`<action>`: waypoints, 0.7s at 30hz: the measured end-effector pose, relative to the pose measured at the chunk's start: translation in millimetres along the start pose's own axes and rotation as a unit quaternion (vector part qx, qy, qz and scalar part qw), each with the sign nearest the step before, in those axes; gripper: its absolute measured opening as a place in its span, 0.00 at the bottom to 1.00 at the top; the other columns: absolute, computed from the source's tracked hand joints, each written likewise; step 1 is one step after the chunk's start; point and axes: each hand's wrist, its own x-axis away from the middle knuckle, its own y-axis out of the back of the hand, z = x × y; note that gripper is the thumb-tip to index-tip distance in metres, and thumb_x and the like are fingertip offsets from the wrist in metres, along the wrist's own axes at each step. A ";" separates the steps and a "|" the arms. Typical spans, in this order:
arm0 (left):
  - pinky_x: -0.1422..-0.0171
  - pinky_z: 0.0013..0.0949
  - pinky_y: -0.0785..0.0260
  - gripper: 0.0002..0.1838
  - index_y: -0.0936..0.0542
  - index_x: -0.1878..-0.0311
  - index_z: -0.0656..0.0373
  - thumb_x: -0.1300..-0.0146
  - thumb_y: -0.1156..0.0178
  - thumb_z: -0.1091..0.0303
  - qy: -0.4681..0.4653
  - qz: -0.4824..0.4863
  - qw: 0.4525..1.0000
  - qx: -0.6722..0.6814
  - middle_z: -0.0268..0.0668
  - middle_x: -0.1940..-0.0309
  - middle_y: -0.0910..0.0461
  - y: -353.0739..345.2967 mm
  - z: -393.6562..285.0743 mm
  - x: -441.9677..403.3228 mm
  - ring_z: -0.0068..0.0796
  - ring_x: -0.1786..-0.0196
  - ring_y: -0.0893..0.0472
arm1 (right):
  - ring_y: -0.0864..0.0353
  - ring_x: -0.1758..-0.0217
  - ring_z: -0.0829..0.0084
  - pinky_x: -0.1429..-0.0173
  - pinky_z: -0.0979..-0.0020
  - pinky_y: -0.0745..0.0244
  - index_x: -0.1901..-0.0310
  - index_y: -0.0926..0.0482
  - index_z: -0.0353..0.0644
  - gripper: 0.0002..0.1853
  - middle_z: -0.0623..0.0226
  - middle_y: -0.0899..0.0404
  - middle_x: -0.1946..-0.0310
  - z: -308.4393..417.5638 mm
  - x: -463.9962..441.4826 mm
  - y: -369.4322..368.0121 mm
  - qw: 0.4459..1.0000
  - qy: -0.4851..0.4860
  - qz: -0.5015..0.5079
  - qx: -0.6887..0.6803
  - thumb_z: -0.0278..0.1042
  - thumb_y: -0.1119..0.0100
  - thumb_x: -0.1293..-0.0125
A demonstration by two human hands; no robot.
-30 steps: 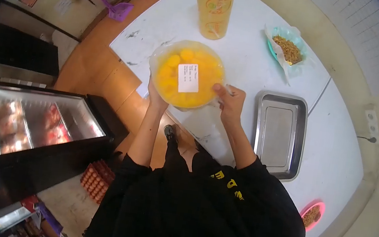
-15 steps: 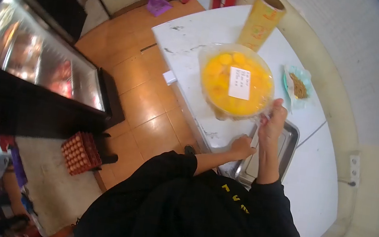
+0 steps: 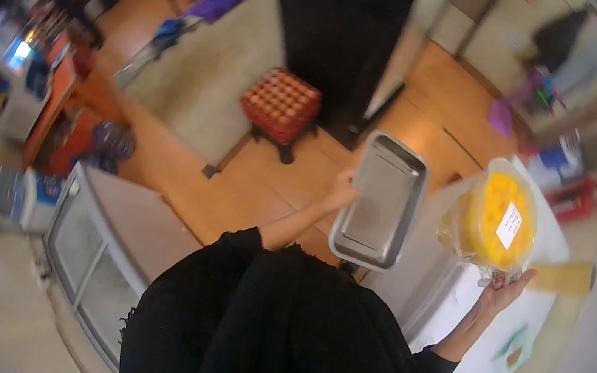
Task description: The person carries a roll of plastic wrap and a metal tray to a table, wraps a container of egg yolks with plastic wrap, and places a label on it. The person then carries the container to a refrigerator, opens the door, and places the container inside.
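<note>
My left hand (image 3: 342,193) grips the long side of a shallow rectangular metal tray (image 3: 381,206), held up in front of me with nothing in it. In my right hand (image 3: 505,293) is a round container of egg yolks (image 3: 497,214), wrapped in clear plastic with a white printed label on top. The fingers hold it at the near edge, where the plastic bunches up. It is tilted and hangs above the white table (image 3: 441,310), apart from the tray.
A yellowish roll of wrap (image 3: 568,278) and a small green dish (image 3: 515,354) are on the table at right, blurred. Stacked trays of eggs (image 3: 282,104) stand ahead by a tall black fridge (image 3: 342,40). A glass-fronted cabinet (image 3: 86,256) is at left.
My view has swung left. My left hand has lifted the metal tray off the table and out over the floor. The wrapped container stays in my right hand, now tilted more.
</note>
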 end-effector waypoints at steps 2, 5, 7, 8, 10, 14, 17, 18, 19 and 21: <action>0.70 0.30 0.34 0.11 0.26 0.72 0.60 0.66 0.42 0.78 0.057 -0.115 0.991 -0.028 0.32 0.79 0.27 121.7 14.3 -0.5 0.24 0.75 0.28 | 0.44 0.86 0.88 0.87 0.86 0.54 0.65 0.31 0.37 0.26 0.71 0.29 0.73 -21.9 14.2 -77.5 0.999 -0.037 0.024 0.004 0.58 0.55 0.40; 0.67 0.27 0.34 0.12 0.26 0.72 0.60 0.67 0.45 0.79 0.134 -0.214 0.967 -0.029 0.31 0.77 0.27 168.6 -142.1 114.8 0.22 0.73 0.28 | 0.43 0.88 0.88 0.88 0.86 0.53 0.63 0.30 0.35 0.28 0.70 0.28 0.75 100.9 41.0 -45.1 0.998 -0.031 0.049 -0.027 0.59 0.54 0.41; 0.66 0.25 0.34 0.14 0.27 0.70 0.60 0.67 0.46 0.80 0.112 -0.290 0.950 0.030 0.33 0.76 0.26 218.3 -196.5 159.5 0.23 0.73 0.28 | 0.42 0.90 0.87 0.89 0.87 0.51 0.64 0.30 0.35 0.29 0.70 0.28 0.79 113.4 54.5 -62.2 0.996 -0.043 0.064 -0.038 0.61 0.54 0.43; 0.66 0.25 0.34 0.15 0.27 0.69 0.61 0.67 0.47 0.80 0.078 -0.323 0.940 0.075 0.34 0.75 0.26 239.8 -221.8 188.6 0.24 0.73 0.28 | 0.42 0.90 0.87 0.89 0.87 0.51 0.64 0.30 0.35 0.29 0.70 0.28 0.79 121.7 65.3 -67.6 0.996 -0.044 0.072 -0.037 0.61 0.54 0.43; 0.66 0.25 0.34 0.16 0.28 0.67 0.62 0.66 0.46 0.81 0.042 -0.375 0.918 0.125 0.36 0.74 0.26 281.6 -269.2 245.9 0.25 0.73 0.28 | 0.44 0.94 0.87 0.90 0.87 0.50 0.67 0.28 0.38 0.30 0.76 0.34 0.89 137.9 93.2 -75.5 0.974 -0.122 0.170 -0.082 0.64 0.51 0.47; 0.66 0.25 0.35 0.10 0.29 0.69 0.61 0.57 0.43 0.78 -0.014 -0.441 0.876 0.197 0.35 0.76 0.26 382.9 -292.7 250.9 0.24 0.73 0.27 | 0.43 0.93 0.88 0.90 0.88 0.49 0.69 0.28 0.37 0.31 0.77 0.35 0.90 152.9 128.8 -181.2 0.948 -0.143 0.280 -0.055 0.65 0.54 0.45; 0.64 0.24 0.36 0.10 0.29 0.67 0.61 0.52 0.40 0.70 -0.003 -0.464 0.871 0.165 0.34 0.74 0.27 435.0 -337.6 270.1 0.22 0.71 0.28 | 0.43 0.94 0.88 0.90 0.89 0.48 0.68 0.28 0.35 0.32 0.76 0.32 0.89 168.8 152.5 -225.9 0.933 -0.143 0.323 -0.065 0.66 0.54 0.46; 0.64 0.23 0.36 0.11 0.29 0.66 0.61 0.51 0.40 0.68 0.002 -0.487 0.857 0.167 0.33 0.73 0.27 454.6 -355.4 270.8 0.22 0.70 0.27 | 0.43 0.94 0.88 0.90 0.90 0.48 0.67 0.28 0.35 0.33 0.75 0.31 0.88 171.4 161.4 -251.1 0.932 -0.141 0.328 -0.063 0.66 0.53 0.46; 0.63 0.24 0.37 0.12 0.28 0.64 0.62 0.51 0.40 0.68 0.018 -0.512 0.846 0.147 0.34 0.71 0.26 481.0 -374.1 288.4 0.23 0.69 0.27 | 0.42 0.94 0.89 0.90 0.90 0.47 0.66 0.27 0.33 0.33 0.74 0.29 0.87 180.8 195.5 -260.0 0.916 -0.140 0.365 -0.085 0.66 0.54 0.46; 0.63 0.24 0.36 0.13 0.28 0.65 0.61 0.53 0.39 0.68 -0.006 -0.478 0.858 0.188 0.33 0.72 0.26 552.7 -361.1 316.5 0.23 0.70 0.27 | 0.41 0.93 0.89 0.90 0.90 0.47 0.66 0.27 0.33 0.33 0.74 0.29 0.87 207.3 260.4 -272.9 0.927 -0.113 0.348 -0.083 0.66 0.54 0.46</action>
